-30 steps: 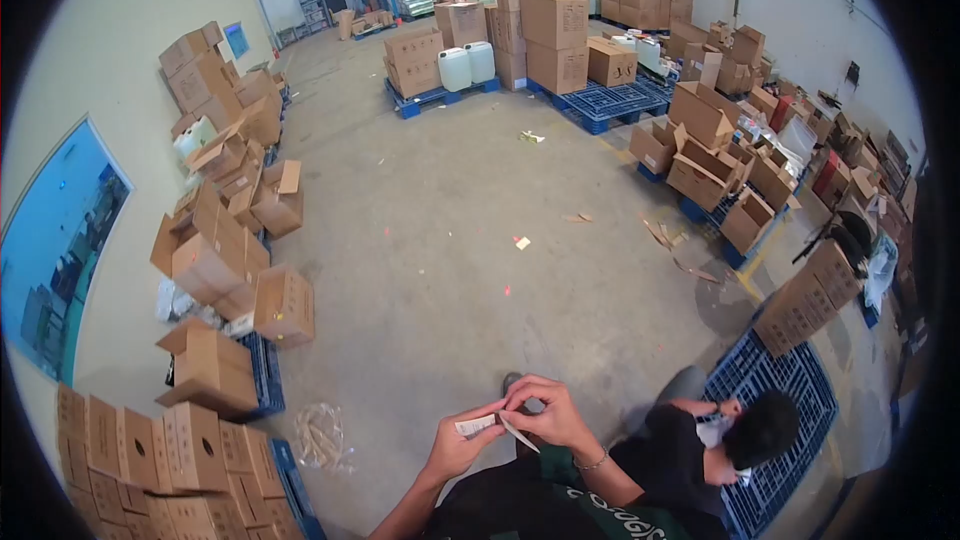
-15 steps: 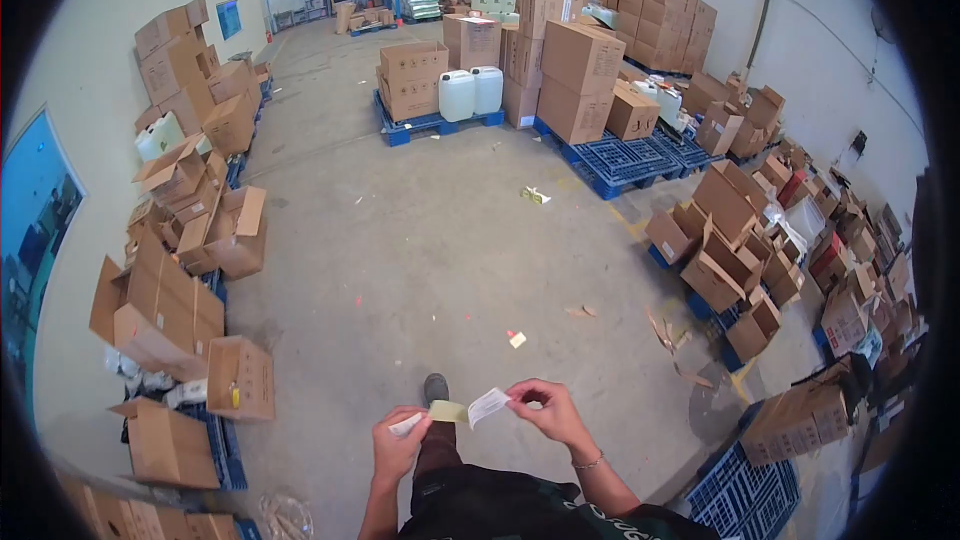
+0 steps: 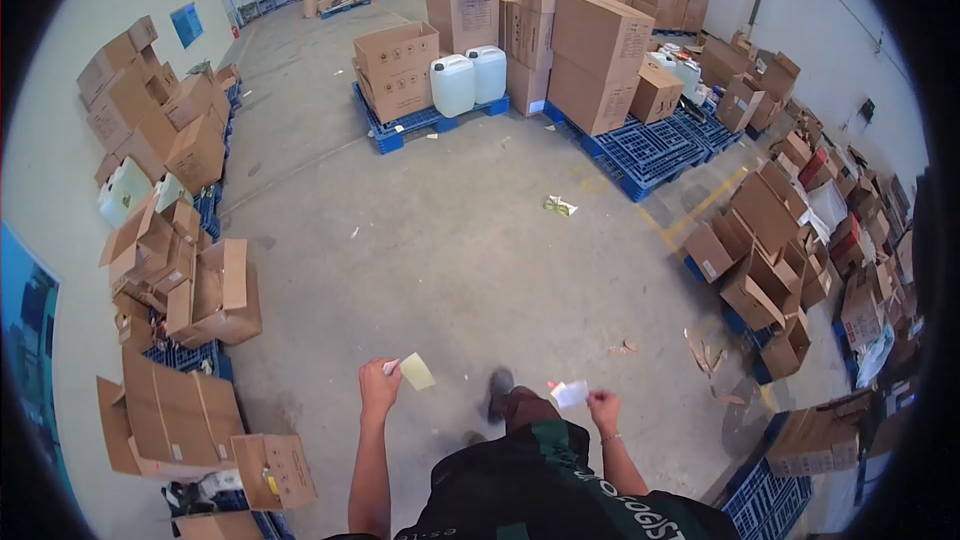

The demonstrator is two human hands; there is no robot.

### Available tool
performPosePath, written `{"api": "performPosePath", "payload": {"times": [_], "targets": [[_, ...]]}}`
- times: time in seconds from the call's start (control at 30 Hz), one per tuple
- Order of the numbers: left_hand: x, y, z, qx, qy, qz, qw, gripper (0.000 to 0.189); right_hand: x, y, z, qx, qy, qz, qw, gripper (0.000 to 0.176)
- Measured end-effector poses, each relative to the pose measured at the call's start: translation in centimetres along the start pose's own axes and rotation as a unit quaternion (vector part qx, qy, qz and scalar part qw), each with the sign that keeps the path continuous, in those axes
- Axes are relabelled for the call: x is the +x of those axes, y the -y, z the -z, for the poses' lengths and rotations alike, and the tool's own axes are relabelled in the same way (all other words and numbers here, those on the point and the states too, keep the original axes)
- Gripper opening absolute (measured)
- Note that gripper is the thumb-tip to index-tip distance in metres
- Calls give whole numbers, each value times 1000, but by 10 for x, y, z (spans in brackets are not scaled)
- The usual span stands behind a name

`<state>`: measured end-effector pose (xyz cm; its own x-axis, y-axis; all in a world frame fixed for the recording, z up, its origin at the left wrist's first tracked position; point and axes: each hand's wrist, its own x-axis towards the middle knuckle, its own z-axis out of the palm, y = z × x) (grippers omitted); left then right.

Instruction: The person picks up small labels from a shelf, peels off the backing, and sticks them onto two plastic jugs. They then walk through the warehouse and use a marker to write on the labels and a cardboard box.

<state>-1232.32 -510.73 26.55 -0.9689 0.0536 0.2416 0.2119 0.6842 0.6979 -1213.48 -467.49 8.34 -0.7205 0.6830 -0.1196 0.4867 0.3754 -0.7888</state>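
My left hand (image 3: 379,387) is closed on a yellowish backing strip (image 3: 415,371) that sticks out to the right of it. My right hand (image 3: 602,408) pinches a small white label (image 3: 571,394) at its left side. The two hands are well apart, low in the view on either side of my body. My shoe (image 3: 499,384) shows on the concrete floor between them.
Open cardboard boxes (image 3: 190,290) line the left wall on blue pallets. A blue pallet (image 3: 425,120) ahead carries boxes and white jerrycans (image 3: 453,85). More boxes (image 3: 765,260) pile up at the right. Paper scraps (image 3: 560,205) lie on the floor.
The label and backing strip have come apart: my left hand swung left with the strip, my right hand went right with the label. The view has moved forward across the floor.
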Motion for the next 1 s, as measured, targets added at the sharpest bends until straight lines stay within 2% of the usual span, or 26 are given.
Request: {"api": "performPosePath", "payload": {"times": [0.03, 0.07, 0.13, 0.2, 0.23, 0.27, 0.33, 0.37, 0.4, 0.43, 0.47, 0.53, 0.57, 0.63, 0.67, 0.73, 0.8, 0.87, 0.93, 1.0], "targets": [[26, 27, -16, 39, 33, 23, 998, 12, 11, -34, -22, -47, -7, -31, 998, 17], [53, 57, -33, 79, 64, 44, 994, 12, 24, -66, -44, -147, -26, -29, 988, 22], [98, 117, -70, 157, 98, 90, 979, 16, 46, -73, -70, -211, 6, -183, 960, 20], [125, 178, -104, 229, 115, 122, 959, 18, 79, -103, -103, -192, 5, -296, 936, 19], [138, 182, -113, 225, 145, 214, 939, 19, 101, -116, -115, -206, -3, -343, 917, 18], [132, 231, -135, 256, 110, 177, 944, 21, 136, -101, -116, -210, -5, -342, 916, 18], [135, 273, -158, 285, 166, 291, 898, 26, 192, -44, -142, -235, -12, -324, 916, 17], [139, 295, -171, 204, 181, 414, 869, 28, 234, -15, -156, -235, 4, -275, 932, 17], [156, 296, -177, 139, 183, 531, 816, 30, 274, 21, -162, -240, 22, -230, 943, 18], [179, 285, -184, 147, 190, 522, 819, 30, 316, 55, -168, -213, 15, -163, 963, 21], [200, 274, -192, 155, 197, 513, 821, 31, 363, 92, -179, -146, -34, -150, 977, 21], [263, 231, -202, 189, 179, 493, 830, 31, 464, 141, -205, -95, -31, -81, 992, 14], [299, 227, -215, 186, 180, 496, 829, 31, 512, 166, -217, -82, -35, -38, 995, 11], [364, 250, -250, 235, 247, 422, 840, 31, 600, 213, -238, -13, -23, -18, 999, 9], [402, 265, -270, 235, 247, 422, 840, 31, 638, 235, -251, -14, -22, -18, 999, 9], [490, 292, -310, 307, 184, 282, 890, 31, 712, 263, -277, 34, -46, -10, 998, 9], [591, 308, -334, 263, 142, 279, 913, 30, 762, 277, -299, 8, -46, -42, 998, 10], [701, 302, -351, 236, 88, 319, 914, 27, 788, 305, -314, -58, -33, -99, 993, 13], [812, 307, -373, 216, 88, 274, 933, 25, 813, 311, -331, -113, -53, -72, 990, 15], [920, 311, -406, 182, 120, 238, 946, 22, 837, 323, -345, 18, -59, -176, 982, 9]]}}
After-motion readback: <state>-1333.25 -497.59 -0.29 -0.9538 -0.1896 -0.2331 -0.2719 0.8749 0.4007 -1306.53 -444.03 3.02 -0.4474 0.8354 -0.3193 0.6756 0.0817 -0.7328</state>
